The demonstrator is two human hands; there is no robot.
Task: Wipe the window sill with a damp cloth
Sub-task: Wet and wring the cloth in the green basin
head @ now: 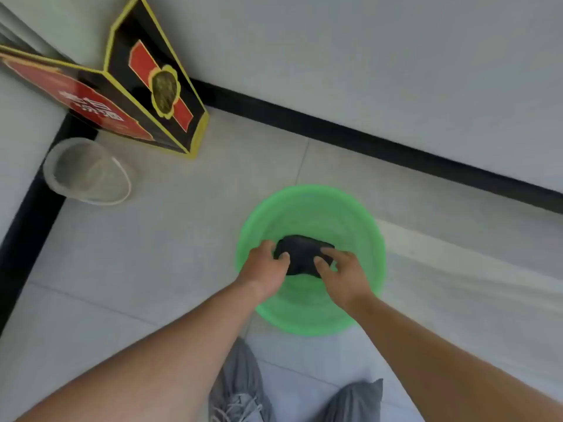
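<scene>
Both hands are down in the green basin point(313, 193) on the floor, and the dark cloth point(301, 252) lies bunched in the middle of it. The left hand point(265, 268) has its fingers point(284, 257) curled round one end, and the right hand point(345, 277) pinches the other end. I'd guess the cloth is soft, floppy and heavy with water, so likely to drip and slip. It looks best gripped as a wad at both ends and wrung over the basin. The sill isn't in sight.
</scene>
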